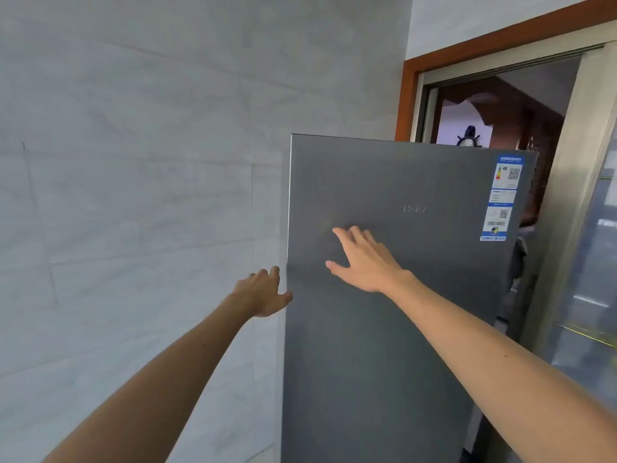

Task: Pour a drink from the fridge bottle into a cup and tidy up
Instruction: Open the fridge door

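Observation:
A tall grey fridge (417, 312) stands in front of me, its door closed, with a blue energy label (502, 198) at the upper right. My right hand (362, 259) lies flat on the door front, fingers straight and spread. My left hand (265, 290) reaches to the door's left edge, its thumb against the edge and its fingers loosely curled beside it. No bottle or cup is in view.
A pale tiled wall (133, 195) fills the left side, close to the fridge's left edge. Behind the fridge at upper right is a doorway with a brown wooden frame (409, 95). A glass sliding door (594, 279) stands at the far right.

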### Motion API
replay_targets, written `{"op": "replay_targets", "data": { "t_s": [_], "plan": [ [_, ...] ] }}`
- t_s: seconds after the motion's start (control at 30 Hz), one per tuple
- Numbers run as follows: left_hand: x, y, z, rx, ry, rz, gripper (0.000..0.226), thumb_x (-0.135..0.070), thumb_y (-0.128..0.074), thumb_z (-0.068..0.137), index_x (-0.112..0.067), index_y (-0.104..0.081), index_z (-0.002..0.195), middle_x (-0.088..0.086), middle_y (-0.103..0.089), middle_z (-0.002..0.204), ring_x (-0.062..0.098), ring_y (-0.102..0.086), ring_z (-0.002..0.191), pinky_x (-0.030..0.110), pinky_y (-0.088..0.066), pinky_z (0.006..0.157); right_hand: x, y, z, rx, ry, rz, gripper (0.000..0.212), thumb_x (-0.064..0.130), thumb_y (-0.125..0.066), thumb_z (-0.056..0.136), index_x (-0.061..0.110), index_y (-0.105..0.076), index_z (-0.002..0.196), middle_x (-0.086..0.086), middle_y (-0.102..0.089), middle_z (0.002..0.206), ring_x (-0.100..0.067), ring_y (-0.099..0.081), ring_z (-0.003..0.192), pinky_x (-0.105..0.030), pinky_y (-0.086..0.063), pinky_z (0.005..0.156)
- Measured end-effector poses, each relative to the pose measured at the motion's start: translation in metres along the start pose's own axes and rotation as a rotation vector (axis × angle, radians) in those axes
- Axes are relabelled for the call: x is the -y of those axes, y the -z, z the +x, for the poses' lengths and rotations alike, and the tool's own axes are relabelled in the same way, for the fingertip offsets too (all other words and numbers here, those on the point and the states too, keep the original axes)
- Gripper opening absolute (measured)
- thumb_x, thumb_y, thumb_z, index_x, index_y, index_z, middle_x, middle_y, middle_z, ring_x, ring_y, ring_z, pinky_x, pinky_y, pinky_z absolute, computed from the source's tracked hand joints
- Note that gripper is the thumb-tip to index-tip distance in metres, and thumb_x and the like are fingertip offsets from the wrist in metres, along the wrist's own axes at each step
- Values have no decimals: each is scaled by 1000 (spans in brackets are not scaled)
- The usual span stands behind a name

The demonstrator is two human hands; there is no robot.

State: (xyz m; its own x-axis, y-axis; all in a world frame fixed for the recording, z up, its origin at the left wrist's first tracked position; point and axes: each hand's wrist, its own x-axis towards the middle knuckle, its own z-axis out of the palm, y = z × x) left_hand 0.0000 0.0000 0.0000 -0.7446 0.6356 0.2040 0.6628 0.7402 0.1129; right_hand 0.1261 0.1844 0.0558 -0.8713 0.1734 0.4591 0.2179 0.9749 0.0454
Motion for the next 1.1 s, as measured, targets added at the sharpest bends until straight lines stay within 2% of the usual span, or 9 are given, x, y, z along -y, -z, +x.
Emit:
{"op": "replay_targets", "data": {
  "t_s": [0.1,0.2,0.4,0.53,0.63,0.73,0.87,1.0,1.1],
  "plan": [
    [3,-4,13,52,-22,-167,58,-49,-48,95,-8,-36,134,15,-56,118,34,-56,106,44,-48,89,1,-1,19,-202,67,-41,72,50,-51,94,17,-23,151,-7,-28,151,-28,-30,136,-47,-40,100],
    [3,-7,22,78,-72,-368,60,-43,-52,95,-11,-30,140,13,-55,127,31,-55,111,38,-46,92,5,-3,42,-288,96,-63,75,50,-52,94,21,-18,155,-8,-13,161,-29,-15,146,-53,-28,113],
    [-2,-18,31,34,-130,-606,36,-30,-57,96,-12,-32,113,7,-56,113,23,-56,97,30,-44,79,20,-7,82,-464,60,-102,78,54,-52,92,29,-17,156,-13,0,165,-36,2,151,-69,0,115],
    [0,-27,29,8,-156,-661,45,-28,-56,98,-10,-29,129,4,-57,116,22,-57,99,30,-46,84,32,-25,96,-509,-10,-112,79,59,-45,92,32,-9,157,-17,5,164,-38,7,151,-73,-2,112],
    [0,-37,29,-19,-134,-689,46,-32,-56,97,-14,-28,129,7,-60,121,27,-62,102,42,-53,91,33,-35,101,-537,-36,-152,80,62,-38,92,31,-4,158,-17,6,164,-39,9,150,-73,-3,111],
    [-4,-45,32,-69,-106,-706,46,-31,-54,97,-16,-25,130,10,-62,117,31,-63,98,47,-54,87,33,-39,104,-560,-39,-161,80,61,-37,91,30,-4,158,-18,5,164,-40,9,150,-74,-2,111],
    [-10,-52,33,-103,-104,-773,59,-25,-50,99,-17,-14,145,8,-60,123,31,-63,103,40,-53,87,33,-42,106,-588,-45,-169,82,61,-38,91,29,-2,158,-19,5,164,-40,8,150,-73,-2,111],
    [-13,-57,34,-111,-90,-834,66,-21,-49,100,-18,-6,151,6,-55,133,29,-61,113,34,-51,91,33,-43,107,-601,-43,-176,82,60,-37,92,29,-1,158,-20,5,164,-40,7,150,-73,-2,111],
    [-15,-60,35,-113,-67,-863,78,-19,-48,100,-17,8,155,7,-49,142,30,-56,121,29,-45,94,34,-41,106,-596,-41,-178,81,59,-37,93,28,-1,158,-21,5,163,-41,7,150,-74,-4,110]
  ]
}}
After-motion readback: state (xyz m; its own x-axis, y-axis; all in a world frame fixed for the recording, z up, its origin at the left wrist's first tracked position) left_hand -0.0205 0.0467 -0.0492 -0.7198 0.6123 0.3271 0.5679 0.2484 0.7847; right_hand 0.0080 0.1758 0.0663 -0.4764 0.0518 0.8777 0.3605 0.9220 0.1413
